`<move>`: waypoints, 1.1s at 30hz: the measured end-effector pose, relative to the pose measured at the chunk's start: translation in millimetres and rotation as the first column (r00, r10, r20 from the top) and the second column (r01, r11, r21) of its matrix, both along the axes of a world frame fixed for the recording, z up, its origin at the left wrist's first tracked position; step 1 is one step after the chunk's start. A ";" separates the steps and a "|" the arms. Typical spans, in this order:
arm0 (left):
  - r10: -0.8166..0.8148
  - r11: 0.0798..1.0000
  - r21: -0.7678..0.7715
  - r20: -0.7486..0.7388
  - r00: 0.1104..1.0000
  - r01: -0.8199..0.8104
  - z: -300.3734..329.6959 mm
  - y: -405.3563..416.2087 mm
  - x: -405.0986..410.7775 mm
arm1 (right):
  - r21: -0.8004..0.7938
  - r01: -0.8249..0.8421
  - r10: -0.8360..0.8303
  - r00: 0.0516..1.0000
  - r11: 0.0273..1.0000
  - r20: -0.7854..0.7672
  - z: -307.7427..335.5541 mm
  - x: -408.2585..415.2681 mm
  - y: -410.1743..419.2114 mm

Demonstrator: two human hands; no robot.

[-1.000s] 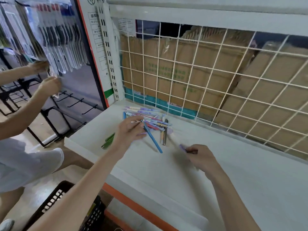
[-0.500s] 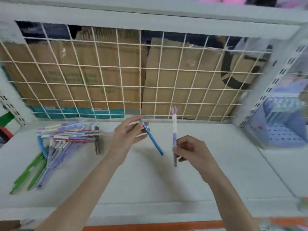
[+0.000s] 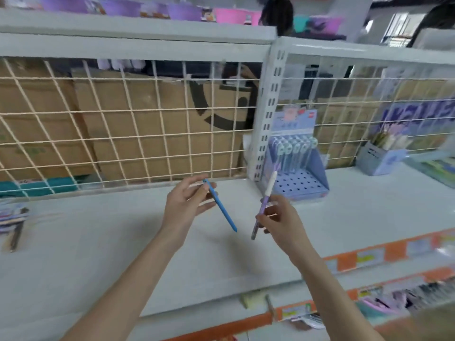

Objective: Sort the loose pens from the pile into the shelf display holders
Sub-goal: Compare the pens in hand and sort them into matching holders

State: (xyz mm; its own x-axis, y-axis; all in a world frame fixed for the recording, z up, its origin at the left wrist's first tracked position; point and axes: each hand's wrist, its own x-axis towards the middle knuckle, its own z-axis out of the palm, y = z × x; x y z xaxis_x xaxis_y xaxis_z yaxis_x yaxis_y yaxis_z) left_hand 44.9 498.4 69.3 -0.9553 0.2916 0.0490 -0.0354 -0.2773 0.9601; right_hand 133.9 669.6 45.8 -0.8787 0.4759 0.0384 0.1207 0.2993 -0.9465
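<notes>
Blue pen tip down-right (held), purple pen near-upright

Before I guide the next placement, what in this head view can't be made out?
- Pen pile: cut off by the left edge and motion-blurred; count and colours unreadable.
- Purple display holder: free holes show, but its card print is too small to read.
- Second holder: blurred; its contents can't be identified.
- Purple pen: middle hidden by the right hand.
- Blue pen: its top is hidden by the left hand fingers.
</notes>
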 end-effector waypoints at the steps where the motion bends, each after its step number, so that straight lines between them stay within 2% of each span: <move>1: -0.010 1.000 -0.006 0.005 1.000 0.010 -1.2 19.4 9.0 | 0.025 0.000 0.000 1.000 1.000 -0.006 -0.3 8.5 15.8; 8: -0.113 0.994 -0.001 0.008 0.994 0.113 -0.8 143.3 66.5 | 0.156 0.035 -0.031 0.999 0.987 -0.025 9.4 72.5 109.0; 12: -0.214 0.977 -0.025 0.012 0.977 0.214 2.0 201.0 91.4 | 0.202 0.105 -0.107 0.994 0.974 0.000 13.0 107.7 152.7; 19: -0.366 0.928 -0.098 -0.049 0.929 0.360 -2.5 264.2 115.8 | 0.151 0.207 -0.212 0.977 0.966 0.015 8.5 150.6 197.6; 26: -0.473 0.880 -0.071 -0.044 0.880 0.469 -6.6 319.6 130.6 | 0.038 0.317 -0.315 0.947 0.948 -0.055 9.1 182.3 228.2; 33: -0.511 0.859 -0.052 -0.068 0.857 0.509 -1.1 374.9 129.6 | 0.115 0.368 -0.358 0.929 0.923 -0.095 12.8 182.6 279.6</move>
